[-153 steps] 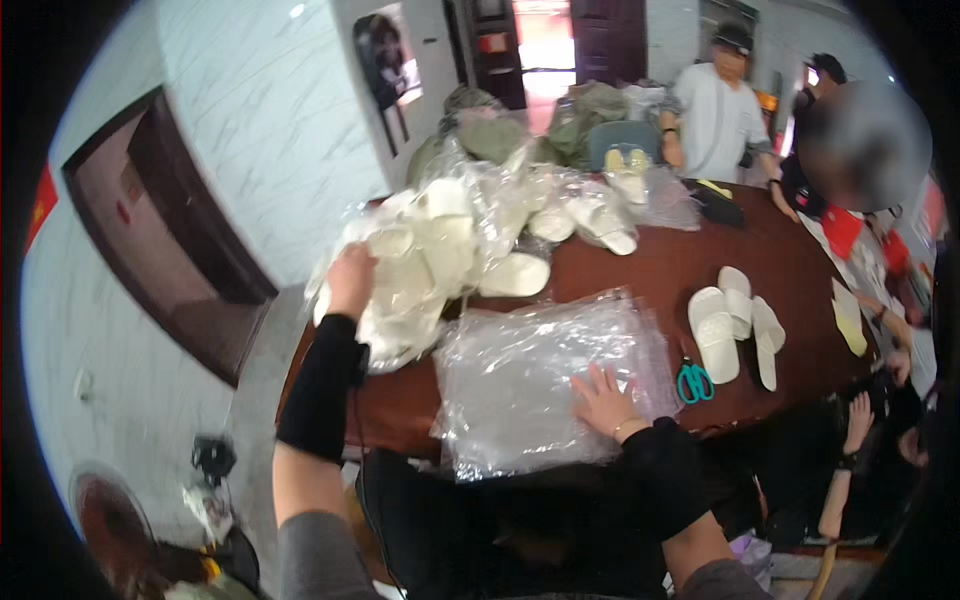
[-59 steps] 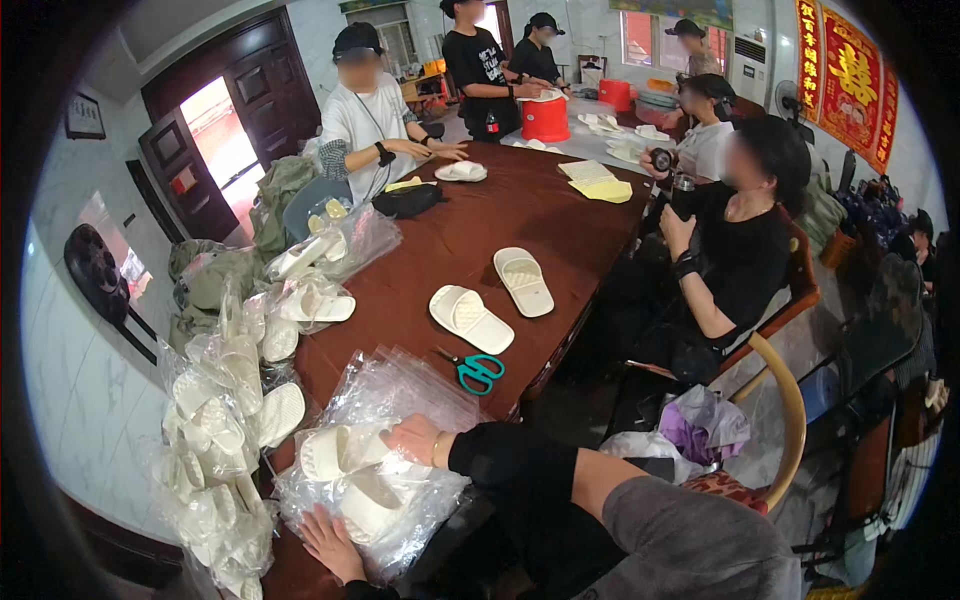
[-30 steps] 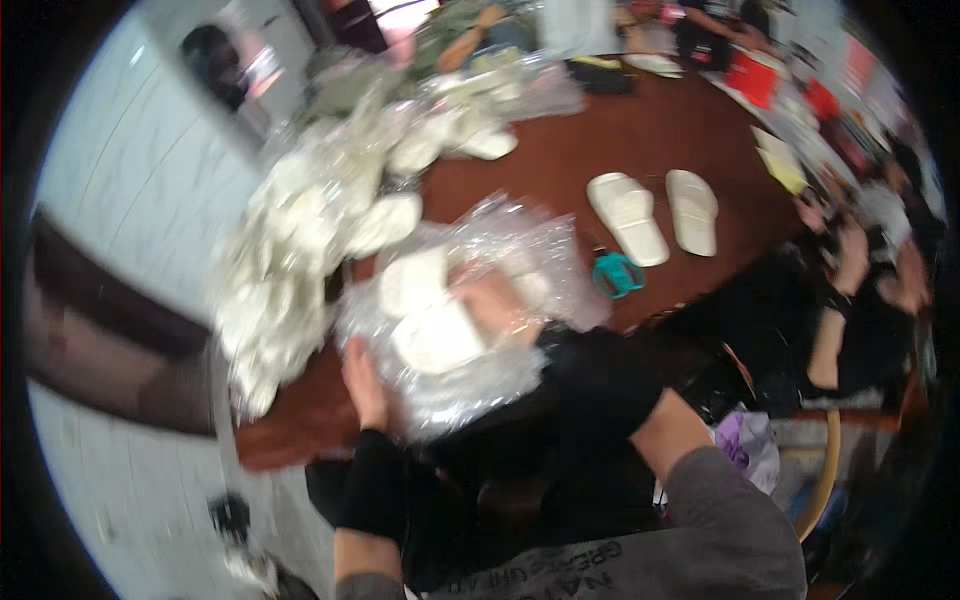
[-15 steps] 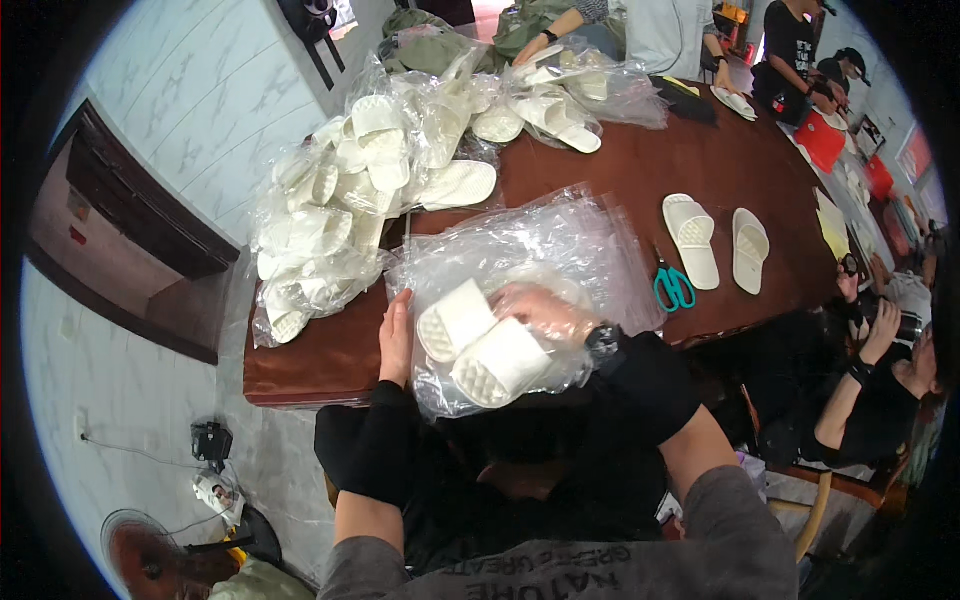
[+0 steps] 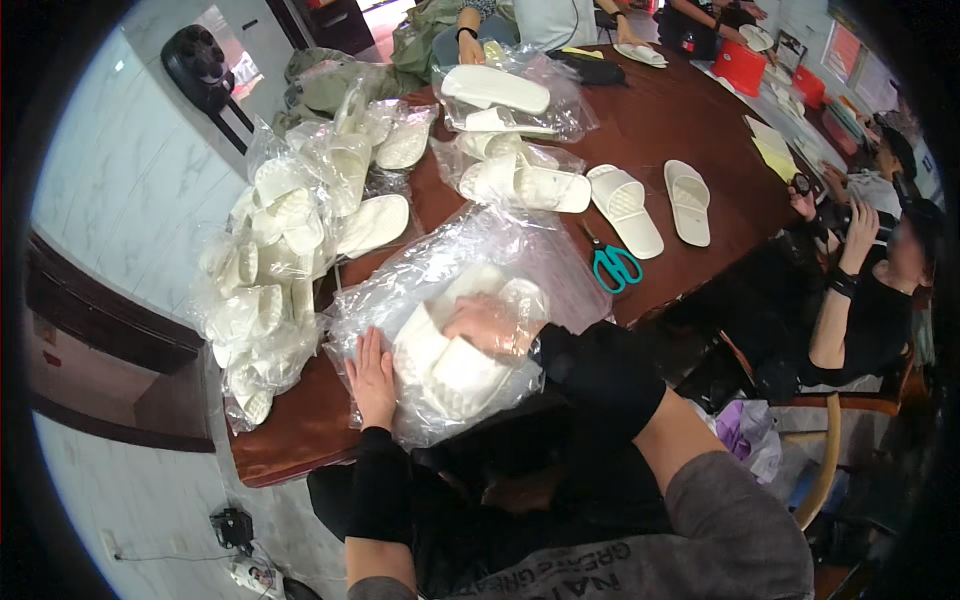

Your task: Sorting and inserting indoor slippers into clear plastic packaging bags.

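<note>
A pair of white slippers [image 5: 462,372] lies at the table's near edge, in or under clear plastic. My right hand [image 5: 488,322] reaches in under the film, fingers bent around the slippers; the film partly blurs the fingertips. Beside them on the left, my left hand [image 5: 371,376] lies with fingers stretched out on the edge of the clear plastic bags [image 5: 400,285], which spread flat beneath. Two loose white slippers [image 5: 628,212] and a pair of teal-handled scissors [image 5: 615,268] lie to the right of the bags.
Bagged white slippers [image 5: 270,270] are heaped along the left side, with more bagged slippers [image 5: 540,188] toward the back. Another person's hand [image 5: 468,45] rests at the far edge near a dark pouch [image 5: 590,68]. A seated person [image 5: 850,300] is at the right, past the brown table [image 5: 700,125].
The view has shifted, so the table appears farther left. My right hand has pushed the slippers slightly against the film. At the back, bagged slippers lie differently, some nearer the loose slippers.
</note>
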Tool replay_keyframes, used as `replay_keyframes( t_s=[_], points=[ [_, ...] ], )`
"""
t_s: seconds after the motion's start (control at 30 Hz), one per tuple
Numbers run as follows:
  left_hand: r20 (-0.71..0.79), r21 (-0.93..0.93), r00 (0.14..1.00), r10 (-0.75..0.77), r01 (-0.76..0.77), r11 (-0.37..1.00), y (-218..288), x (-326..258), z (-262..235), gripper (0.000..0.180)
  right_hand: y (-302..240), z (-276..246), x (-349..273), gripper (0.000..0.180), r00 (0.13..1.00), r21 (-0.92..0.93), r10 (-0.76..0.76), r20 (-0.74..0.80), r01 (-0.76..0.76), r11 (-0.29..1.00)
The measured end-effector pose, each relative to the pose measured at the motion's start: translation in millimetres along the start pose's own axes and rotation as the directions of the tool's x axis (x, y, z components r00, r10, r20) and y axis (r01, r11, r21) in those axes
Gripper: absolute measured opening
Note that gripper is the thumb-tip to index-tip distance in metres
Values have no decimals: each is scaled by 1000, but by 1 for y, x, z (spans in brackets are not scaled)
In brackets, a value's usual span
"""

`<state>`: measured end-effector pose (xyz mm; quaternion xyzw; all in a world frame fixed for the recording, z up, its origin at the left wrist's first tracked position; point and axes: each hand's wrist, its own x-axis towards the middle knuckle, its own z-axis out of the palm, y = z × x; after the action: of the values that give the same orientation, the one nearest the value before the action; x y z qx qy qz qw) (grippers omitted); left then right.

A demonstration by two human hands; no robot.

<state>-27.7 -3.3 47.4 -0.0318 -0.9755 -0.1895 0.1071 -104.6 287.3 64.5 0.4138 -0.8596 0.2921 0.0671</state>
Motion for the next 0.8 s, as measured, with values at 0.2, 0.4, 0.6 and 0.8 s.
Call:
replay_keyframes(
  t_s=[0.2,0.4,0.6,0.8],
  points=[
    [-70,105,998,7,0,994,-2,-3,3,53,53,-87,-49,25,905,-344,413,-105,-423,838],
    [-88,52,996,-10,14,999,5,-3,3,52,48,-184,-103,16,684,-302,371,-628,-653,695],
    [-29,24,1000,-10,11,1000,-3,-8,5,52,-103,-218,-30,23,638,-195,66,-767,-330,924],
    [48,137,999,-25,18,990,-7,-6,8,52,-158,-99,27,9,919,-122,47,-390,-102,987]
  ],
)
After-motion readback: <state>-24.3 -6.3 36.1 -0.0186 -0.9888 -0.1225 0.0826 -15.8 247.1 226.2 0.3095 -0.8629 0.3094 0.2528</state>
